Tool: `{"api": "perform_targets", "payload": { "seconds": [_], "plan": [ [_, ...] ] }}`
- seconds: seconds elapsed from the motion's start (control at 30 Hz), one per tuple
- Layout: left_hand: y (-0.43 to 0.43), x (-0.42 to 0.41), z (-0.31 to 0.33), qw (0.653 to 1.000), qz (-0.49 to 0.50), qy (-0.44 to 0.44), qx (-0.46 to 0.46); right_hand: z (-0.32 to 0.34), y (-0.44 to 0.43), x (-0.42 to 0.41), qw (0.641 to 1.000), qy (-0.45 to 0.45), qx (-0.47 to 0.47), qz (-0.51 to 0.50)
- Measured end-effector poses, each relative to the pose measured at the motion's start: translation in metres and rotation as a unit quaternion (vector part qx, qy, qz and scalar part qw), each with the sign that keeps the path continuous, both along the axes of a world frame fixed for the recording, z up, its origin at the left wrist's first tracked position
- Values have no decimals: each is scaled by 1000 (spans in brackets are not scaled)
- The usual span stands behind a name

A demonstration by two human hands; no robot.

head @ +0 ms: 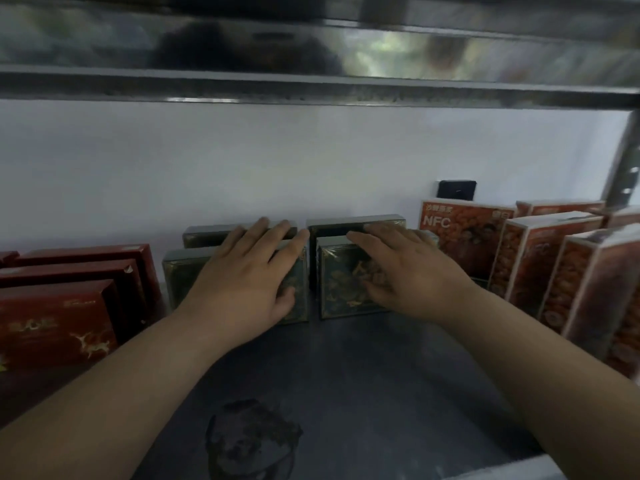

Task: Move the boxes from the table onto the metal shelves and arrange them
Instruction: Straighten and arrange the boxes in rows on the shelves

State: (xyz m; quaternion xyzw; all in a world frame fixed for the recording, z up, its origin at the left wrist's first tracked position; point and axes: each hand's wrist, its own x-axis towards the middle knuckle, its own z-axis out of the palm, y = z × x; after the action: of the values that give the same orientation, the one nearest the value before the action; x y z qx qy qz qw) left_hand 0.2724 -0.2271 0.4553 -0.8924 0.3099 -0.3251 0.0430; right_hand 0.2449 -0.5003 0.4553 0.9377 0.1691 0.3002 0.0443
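The biggest thing in view is the metal shelf (363,393), a dark grey board that fills the lower half of the picture and has a rough worn patch near its front edge. Above it runs the upper shelf (311,88), also of metal and shiny, and between the two stands a plain white wall (242,161). A metal post (623,168) with holes goes up at the right side. On the right part of the shelf a row of orange boxes (540,265) stands upright, one behind the other, and the one farthest back (460,237) shows the letters NFC. On the left part a group of red boxes (59,323) with gold drawings stands upright in the same way. In the middle, near the wall, are four dark green boxes in two pairs: the left front box (180,278) with the left back box (207,235) just behind it, and the right front box (343,282) with the right back box (346,223) behind it. The two pairs stand just beside each other with a narrow gap. The left hand (249,275) lies flat over the left front box, fingers straight and reaching to the back one; it grasps nothing. The right hand (401,268) rests in the same loose way on the right front box, fingers spread and not closed around it. A small black plate (456,189) sits on the wall behind the orange boxes.
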Motion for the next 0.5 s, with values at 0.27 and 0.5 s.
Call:
{"api": "perform_targets", "payload": {
  "seconds": [0.27,0.5],
  "plan": [
    [-72,-17,40,991,-126,-4,43,33,-46,-66,996,19,-23,-84],
    [-169,-44,58,987,-126,97,-26,72,-123,-101,995,24,-57,-84]
  ]
}}
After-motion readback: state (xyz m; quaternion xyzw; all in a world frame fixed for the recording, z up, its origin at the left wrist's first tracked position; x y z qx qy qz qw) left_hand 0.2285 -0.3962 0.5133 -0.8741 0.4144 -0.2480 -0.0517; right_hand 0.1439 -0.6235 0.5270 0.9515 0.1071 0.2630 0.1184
